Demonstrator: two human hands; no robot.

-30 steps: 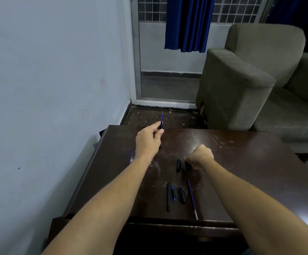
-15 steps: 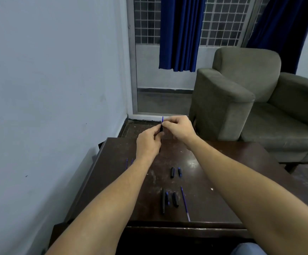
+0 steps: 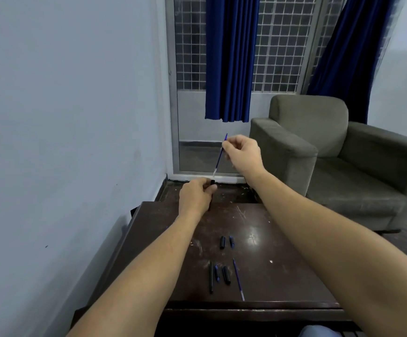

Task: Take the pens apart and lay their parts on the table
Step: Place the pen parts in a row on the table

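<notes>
1. A black pen barrel [image 3: 210,195] is gripped in the left hand [image 3: 195,196], fingers curled tight round it, above the far edge of the table [image 3: 282,263].
2. A blue ink refill [image 3: 219,158] is pinched near its top end betw. thumb and forefinger of the right hand [image 3: 242,152]; the other fingers are loosely curled.
3. Key relation: the refill's long axis runs from the barrel mouth up toward 1 o'clock, its lower clear tip just at, or barely out of, the mouth; which cannot be told.
4. Right hand lies at approx. 1 o'clock from the left, higher and farther off.
5. Judged next: the refill is to be drawn clear along that axis, then laid down.
6. Parts already laid out: two short pieces [image 3: 226,242] mid-table; a thin black tube [image 3: 211,277], two caps and a second refill [image 3: 238,279] toward 6 o'clock, at the near edge.
</notes>
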